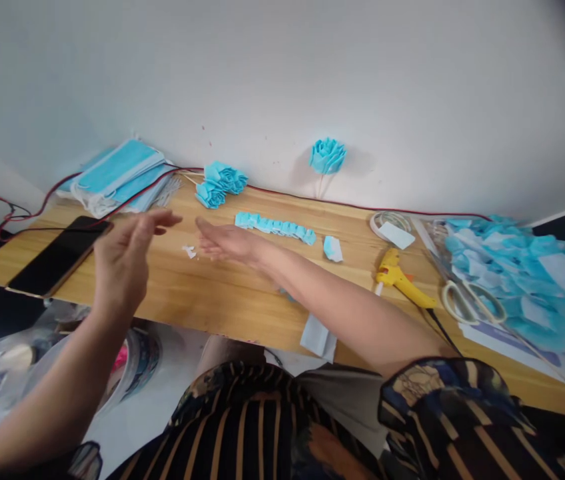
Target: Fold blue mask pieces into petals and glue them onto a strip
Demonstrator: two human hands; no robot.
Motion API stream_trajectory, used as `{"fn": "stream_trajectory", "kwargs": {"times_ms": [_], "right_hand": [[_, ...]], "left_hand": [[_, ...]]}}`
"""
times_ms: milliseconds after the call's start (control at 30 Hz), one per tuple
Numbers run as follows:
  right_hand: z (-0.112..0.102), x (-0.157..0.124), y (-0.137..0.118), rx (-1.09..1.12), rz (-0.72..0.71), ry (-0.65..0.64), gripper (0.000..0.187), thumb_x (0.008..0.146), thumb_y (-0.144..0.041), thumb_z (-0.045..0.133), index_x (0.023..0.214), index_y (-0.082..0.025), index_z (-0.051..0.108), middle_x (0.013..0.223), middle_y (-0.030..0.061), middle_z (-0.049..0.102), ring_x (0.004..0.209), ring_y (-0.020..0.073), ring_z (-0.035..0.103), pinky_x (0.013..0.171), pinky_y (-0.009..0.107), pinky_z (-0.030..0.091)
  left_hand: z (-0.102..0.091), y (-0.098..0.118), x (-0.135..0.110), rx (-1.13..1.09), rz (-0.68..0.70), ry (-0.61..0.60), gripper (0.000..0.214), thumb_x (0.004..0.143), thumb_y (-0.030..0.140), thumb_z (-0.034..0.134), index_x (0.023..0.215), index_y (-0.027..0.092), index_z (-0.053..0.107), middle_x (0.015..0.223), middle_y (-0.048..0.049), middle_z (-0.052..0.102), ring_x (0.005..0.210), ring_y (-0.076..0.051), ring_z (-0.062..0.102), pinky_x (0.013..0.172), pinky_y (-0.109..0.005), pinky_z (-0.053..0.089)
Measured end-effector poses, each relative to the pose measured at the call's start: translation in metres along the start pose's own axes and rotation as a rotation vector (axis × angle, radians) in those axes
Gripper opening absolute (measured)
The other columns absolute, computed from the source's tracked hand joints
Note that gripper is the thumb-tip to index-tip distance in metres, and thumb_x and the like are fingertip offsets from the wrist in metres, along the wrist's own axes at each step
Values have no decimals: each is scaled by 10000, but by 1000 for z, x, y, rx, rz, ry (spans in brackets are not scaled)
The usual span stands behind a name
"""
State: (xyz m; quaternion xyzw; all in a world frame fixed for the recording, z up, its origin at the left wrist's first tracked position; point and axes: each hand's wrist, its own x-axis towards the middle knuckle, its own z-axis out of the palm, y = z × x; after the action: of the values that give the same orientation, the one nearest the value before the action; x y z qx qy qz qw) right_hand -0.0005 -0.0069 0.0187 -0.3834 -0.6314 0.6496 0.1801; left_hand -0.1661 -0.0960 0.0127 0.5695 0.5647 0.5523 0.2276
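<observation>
My left hand is above the table beside a black phone, fingers loosely apart with nothing visible in them. Reaching across the table, my right hand has its fingers stretched out and looks bare. Small white scraps lie just below its fingertips. Behind my right wrist runs a row of folded light-blue petals. One separate blue and white petal lies to the right of that row. Blue flowers on sticks rest at the back, and another blue flower leans against the wall.
Blue face masks are stacked at the back left. To the right are a yellow glue gun, scissors, a tape roll and a heap of blue pieces. A red-black cable runs along the wall.
</observation>
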Motion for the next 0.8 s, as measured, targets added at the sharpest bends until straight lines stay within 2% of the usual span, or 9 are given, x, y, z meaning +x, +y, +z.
{"fn": "stream_trajectory", "kwargs": {"times_ms": [67, 133, 200, 267, 367, 467, 600, 700, 800], "right_hand": [[4, -3, 1, 243, 24, -64, 690, 874, -760, 483, 1193, -184, 690, 1325, 154, 672, 1254, 263, 611, 1059, 439, 497], [11, -9, 0, 412, 11, -132, 802, 886, -796, 384, 1360, -180, 581, 1443, 158, 588, 1387, 265, 507, 1179, 495, 371], [20, -18, -1, 555, 1, -147, 864, 905, -801, 285, 1445, -156, 485, 1488, 171, 542, 1439, 259, 452, 1218, 516, 301], [27, -28, -2, 662, -20, -127, 877, 921, -791, 202, 1462, -149, 457, 1484, 175, 546, 1429, 257, 466, 1206, 519, 327], [20, -50, -1, 651, -59, -141, 800, 947, -758, 195, 1357, -188, 579, 1411, 142, 623, 1361, 249, 543, 1164, 494, 402], [-17, -78, 3, 467, -143, -92, 648, 983, -678, 320, 1123, -201, 736, 1287, 104, 715, 1255, 225, 628, 1134, 422, 438], [-79, -111, 9, 431, -175, 218, 456, 964, -561, 512, 942, -194, 781, 1086, 82, 788, 1012, 180, 732, 927, 316, 558], [-98, -128, 13, 492, -177, 356, 358, 964, -472, 549, 919, -202, 779, 1007, 67, 801, 901, 154, 746, 825, 286, 581], [-86, -144, 15, 496, -199, 287, 265, 926, -429, 626, 973, -218, 778, 947, 45, 807, 824, 143, 748, 788, 281, 586]], "left_hand": [[12, -5, -19, 266, 259, -30, 400, 1031, 383, 433, 1385, 256, 568, 1452, -16, 600, 1402, -236, 491, 1185, -454, 353], [31, -7, -37, 379, 450, -197, 565, 1036, 386, 421, 1575, 256, 312, 1632, -101, 365, 1525, -265, 307, 1215, -474, 315], [48, -9, -47, 433, 548, -246, 724, 1025, 453, 422, 1630, 229, 94, 1683, -167, 194, 1560, -304, 189, 1220, -508, 295], [54, -17, -47, 473, 592, -255, 773, 1024, 475, 405, 1633, 208, 11, 1669, -187, 229, 1551, -300, 224, 1242, -517, 241], [33, -38, -34, 538, 439, -275, 620, 1031, 498, 334, 1595, 245, 278, 1636, -150, 339, 1528, -337, 280, 1227, -588, 216], [-4, -52, -23, 603, 146, -246, 518, 1036, 469, 309, 1413, 221, 563, 1554, -158, 476, 1460, -369, 408, 1174, -627, 285], [-34, -38, -14, 571, 212, -19, 467, 954, 425, 542, 1349, 186, 615, 1488, -150, 554, 1386, -321, 504, 1181, -512, 335], [-35, -34, 12, 309, 24, 122, 376, 951, 335, 560, 1276, 178, 664, 1267, -102, 707, 1217, -258, 625, 1137, -465, 401], [-30, -53, 55, -266, -284, 99, 375, 933, 212, 546, 1291, 109, 596, 1081, -90, 743, 958, -179, 694, 1026, -442, 497]]}}
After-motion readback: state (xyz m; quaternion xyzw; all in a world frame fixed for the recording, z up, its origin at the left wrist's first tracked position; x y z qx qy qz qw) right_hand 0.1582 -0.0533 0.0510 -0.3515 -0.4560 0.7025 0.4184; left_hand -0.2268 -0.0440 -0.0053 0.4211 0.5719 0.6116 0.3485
